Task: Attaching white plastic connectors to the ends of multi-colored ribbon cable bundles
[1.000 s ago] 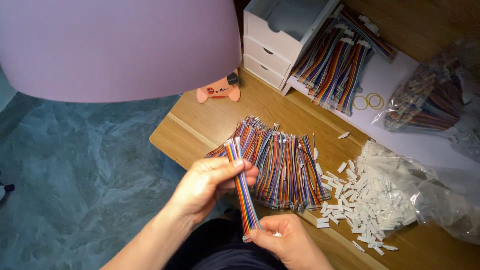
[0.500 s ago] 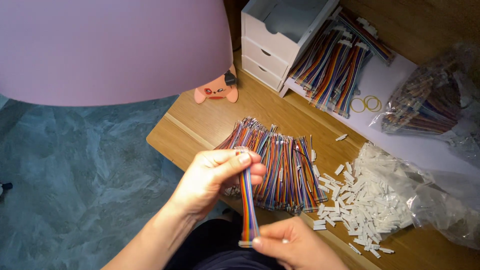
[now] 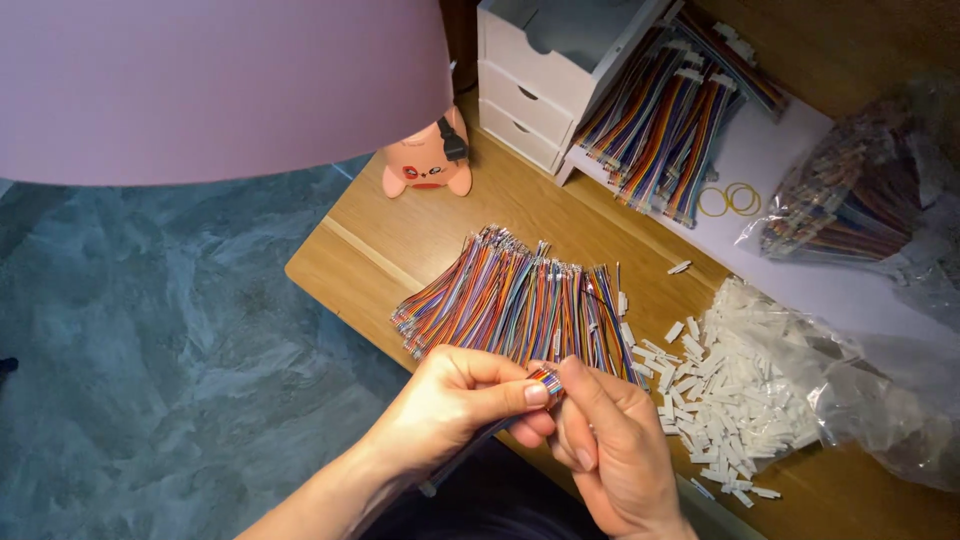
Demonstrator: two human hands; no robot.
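One rainbow ribbon cable (image 3: pixel 545 381), judged light and floppy, is pinched at its tip low in the frame by closed left hand (image 3: pixel 455 400) and right hand (image 3: pixel 610 440); wire bundles (image 3: pixel 510 300) are spread above.

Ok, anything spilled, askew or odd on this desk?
Mostly tidy. The small white connectors have spilled out of the clear bag and lie scattered loose on the wooden desk; one stray lies apart from the heap. The fanned wire pile lies orderly.

Pink figurine (image 3: pixel 428 165) (beside white drawers (image 3: pixel 545 75))
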